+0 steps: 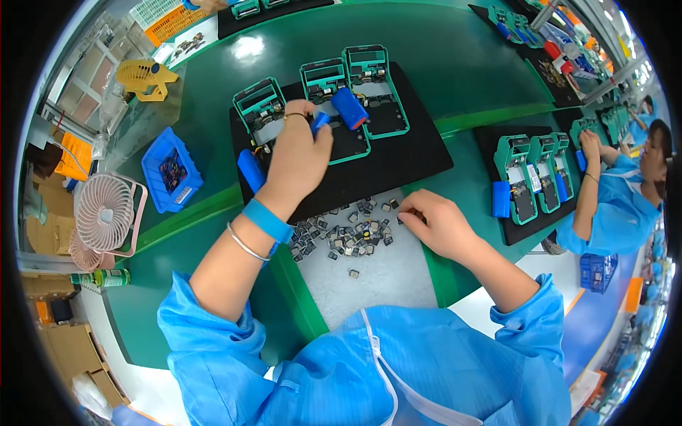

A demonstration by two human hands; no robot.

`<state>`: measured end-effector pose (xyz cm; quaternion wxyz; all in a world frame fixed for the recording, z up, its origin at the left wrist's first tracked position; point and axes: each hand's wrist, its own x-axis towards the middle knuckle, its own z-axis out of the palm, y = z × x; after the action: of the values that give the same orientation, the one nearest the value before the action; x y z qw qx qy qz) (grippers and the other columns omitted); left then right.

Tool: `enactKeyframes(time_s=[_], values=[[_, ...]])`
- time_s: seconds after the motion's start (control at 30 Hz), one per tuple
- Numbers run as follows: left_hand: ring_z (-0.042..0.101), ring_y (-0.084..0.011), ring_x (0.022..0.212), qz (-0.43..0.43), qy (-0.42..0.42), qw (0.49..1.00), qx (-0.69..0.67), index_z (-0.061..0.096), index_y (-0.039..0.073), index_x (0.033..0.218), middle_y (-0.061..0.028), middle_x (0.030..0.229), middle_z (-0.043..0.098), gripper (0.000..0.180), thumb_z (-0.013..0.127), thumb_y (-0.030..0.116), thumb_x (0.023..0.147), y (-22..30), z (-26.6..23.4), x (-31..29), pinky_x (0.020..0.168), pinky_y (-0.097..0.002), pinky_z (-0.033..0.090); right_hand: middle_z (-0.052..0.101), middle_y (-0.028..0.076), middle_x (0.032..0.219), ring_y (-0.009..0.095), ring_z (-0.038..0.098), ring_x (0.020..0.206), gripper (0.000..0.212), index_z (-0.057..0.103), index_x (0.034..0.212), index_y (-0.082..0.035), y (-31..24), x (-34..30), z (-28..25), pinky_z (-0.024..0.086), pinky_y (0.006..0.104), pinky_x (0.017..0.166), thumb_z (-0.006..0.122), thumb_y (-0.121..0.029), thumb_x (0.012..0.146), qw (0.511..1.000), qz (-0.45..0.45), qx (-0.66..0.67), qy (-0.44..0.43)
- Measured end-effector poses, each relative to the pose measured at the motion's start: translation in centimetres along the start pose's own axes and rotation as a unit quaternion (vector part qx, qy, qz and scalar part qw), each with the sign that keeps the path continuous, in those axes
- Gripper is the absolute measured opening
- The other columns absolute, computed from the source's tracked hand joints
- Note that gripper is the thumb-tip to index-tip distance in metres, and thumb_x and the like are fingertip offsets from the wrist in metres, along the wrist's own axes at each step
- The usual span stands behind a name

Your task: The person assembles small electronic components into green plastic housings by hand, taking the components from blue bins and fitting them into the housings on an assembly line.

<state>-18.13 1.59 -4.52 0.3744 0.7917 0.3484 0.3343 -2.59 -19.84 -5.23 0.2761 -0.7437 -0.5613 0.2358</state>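
My left hand (302,153) reaches over the middle one of three green-framed device housings (323,74). A blue cylindrical pack (320,122) shows between its thumb and fingers. Another blue pack (349,108) lies tilted across the middle and right housings (376,85). Beside the left housing (257,99), a further blue pack (250,169) rests partly behind my wrist. My right hand (440,224) is closed in a pinch at the right edge of a pile of small square parts (348,238); what its fingertips hold is too small to make out.
The housings lie on a black mat (419,153) on the green table. Left are a blue bin (170,170) of small parts, a pink fan (106,213) and a yellow fan (145,78). At right, a co-worker (614,192) handles similar housings near another black mat (526,231).
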Motion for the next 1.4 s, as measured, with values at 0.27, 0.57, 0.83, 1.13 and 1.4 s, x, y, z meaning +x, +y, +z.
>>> enactKeyframes(time_s=[0.27,0.57,0.83,1.13,1.4], values=[[0.056,-0.0430,0.116,0.169,0.016,0.929,0.330,0.054,0.004,0.129,-0.0262,0.130,0.055,0.040,0.061,0.017,0.092,-1.5,-1.0,-0.3,0.098,-0.0464,0.046,0.062,0.010,0.077,0.026,0.066,0.075,0.015,0.064,0.083,-0.003,-1.2,0.1,-0.4,0.057,0.0344,0.062,0.064,-0.008,0.069,0.897,-0.289,-0.328,-0.063],[0.062,-0.0428,0.098,0.062,-0.041,0.955,0.288,0.048,0.001,0.136,-0.0243,0.107,0.057,0.052,0.058,0.004,0.085,-0.7,1.4,2.0,0.084,-0.0481,0.053,0.063,0.009,0.075,0.023,0.066,0.071,0.011,0.060,0.076,-0.003,-3.5,0.5,0.4,0.056,0.0320,0.061,0.065,-0.007,0.067,0.862,-0.274,-0.413,-0.109],[0.051,-0.0425,0.126,0.098,-0.061,0.970,0.212,0.025,-0.006,0.151,-0.0303,0.136,0.052,0.086,0.069,0.034,0.088,0.2,-1.1,-0.8,0.106,-0.0488,0.039,0.068,0.016,0.079,0.034,0.069,0.077,0.009,0.066,0.081,-0.001,-4.8,3.1,-3.0,0.057,0.0428,0.068,0.063,-0.008,0.077,0.911,-0.215,-0.305,-0.174],[0.042,-0.0326,0.137,0.167,-0.045,0.878,0.447,0.057,0.000,0.132,-0.0168,0.140,0.052,0.073,0.069,0.052,0.082,-3.3,-5.8,-4.9,0.114,-0.0515,0.029,0.067,0.011,0.076,0.029,0.066,0.069,0.007,0.069,0.087,-0.004,-10.1,11.7,-2.2,0.052,0.0359,0.061,0.069,-0.009,0.082,0.971,-0.230,-0.062,0.022],[0.047,-0.0358,0.127,0.163,0.069,0.927,0.331,0.069,0.002,0.115,-0.0098,0.125,0.061,0.063,0.082,0.040,0.066,-3.9,-6.7,-6.4,0.096,-0.0474,0.044,0.058,0.004,0.082,0.023,0.062,0.076,0.005,0.067,0.084,-0.008,-10.0,18.8,3.8,0.052,0.0346,0.062,0.070,-0.008,0.080,0.912,-0.387,-0.108,0.078]])
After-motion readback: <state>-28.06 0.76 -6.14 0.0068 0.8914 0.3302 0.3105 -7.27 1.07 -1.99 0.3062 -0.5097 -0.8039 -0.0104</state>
